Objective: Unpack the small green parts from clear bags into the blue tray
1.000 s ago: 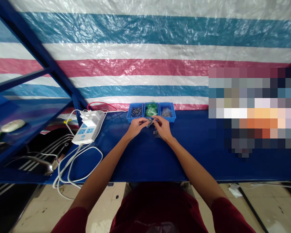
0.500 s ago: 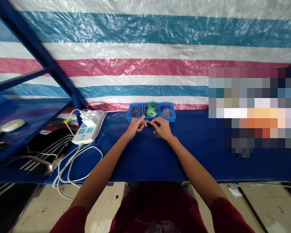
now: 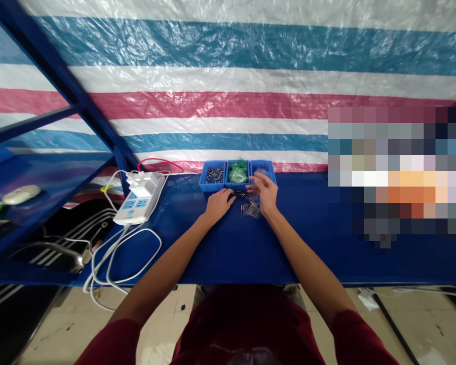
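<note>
My left hand (image 3: 219, 205) rests palm down on the blue tabletop, its fingers stretched toward a few small dark metal pins (image 3: 240, 193). To the right, my right hand (image 3: 266, 195) hovers before the right-hand bin with fingers apart; nothing shows in its grasp. Between my hands lie small clear plastic bags (image 3: 253, 207), partly under the right hand. Two more metal pins (image 3: 242, 211) stand out beside them. Behind are three blue bins: the left bin (image 3: 212, 187) holds many metal pins, the middle has green plastic (image 3: 237, 172), and the right bin (image 3: 272, 175) has clear bags, partly hidden.
A white power strip (image 3: 140, 200) with plugged-in adapters and looping white cables (image 3: 110, 253) occupies the table's left side. A blue metal frame (image 3: 61, 66) rises there. Striped plastic sheeting (image 3: 213, 106) hangs behind the table. A pixelated area covers the right.
My hands, together earlier over a small thin item, have separated. The left came down onto the table; the right moved right and opened. Pins and clear bags now show between them.
</note>
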Available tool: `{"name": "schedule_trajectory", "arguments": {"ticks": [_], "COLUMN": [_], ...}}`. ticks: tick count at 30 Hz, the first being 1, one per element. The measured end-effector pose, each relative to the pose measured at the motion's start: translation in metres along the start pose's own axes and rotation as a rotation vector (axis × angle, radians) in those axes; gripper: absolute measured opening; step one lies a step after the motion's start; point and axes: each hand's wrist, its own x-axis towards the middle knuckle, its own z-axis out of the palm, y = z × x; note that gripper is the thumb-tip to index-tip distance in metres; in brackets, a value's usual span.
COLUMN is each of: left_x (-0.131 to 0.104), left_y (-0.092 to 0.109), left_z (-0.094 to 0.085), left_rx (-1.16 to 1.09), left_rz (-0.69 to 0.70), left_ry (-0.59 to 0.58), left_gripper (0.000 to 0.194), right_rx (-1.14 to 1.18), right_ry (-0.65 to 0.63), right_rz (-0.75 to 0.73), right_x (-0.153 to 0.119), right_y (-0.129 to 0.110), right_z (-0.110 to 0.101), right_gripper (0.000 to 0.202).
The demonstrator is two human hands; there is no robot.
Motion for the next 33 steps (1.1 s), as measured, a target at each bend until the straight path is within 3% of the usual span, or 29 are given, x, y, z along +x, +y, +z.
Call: {"name": "schedule_trajectory", "arguments": {"ticks": [9, 13, 18, 25, 33], "left_x": [0.0, -0.002, -0.003, -0.001, -0.001], "left_y": [0.012, 0.013, 0.009, 0.005, 0.01], "left_z": [-0.006, -0.009, -0.009, -0.003, -0.002], "left_rx": [0.161, 0.128, 0.069, 0.056, 0.101], "left_rz": [0.023, -0.03, 0.003, 0.013, 0.012], "left_ry": [-0.092, -0.028, 0.031, 0.011, -0.044], "left_gripper": [0.019, 0.019, 0.02, 0.024, 0.023], "right_rx": [-0.194, -0.431, -0.744, -0.821, -0.831], "right_ry": [-0.061, -0.135, -0.222, -0.126, -0.167], "right_rz": [-0.083, -0.199, -0.348, -0.337, -0.316], "right_x": [-0.007, -0.008, -0.007, -0.003, -0.005], "right_y": [0.0, 0.001, 0.007, 0.007, 0.009], "right_z": [0.004, 0.001, 0.0, -0.005, -0.002], "right_gripper": [0.02, 0.022, 0.022, 0.023, 0.022]}}
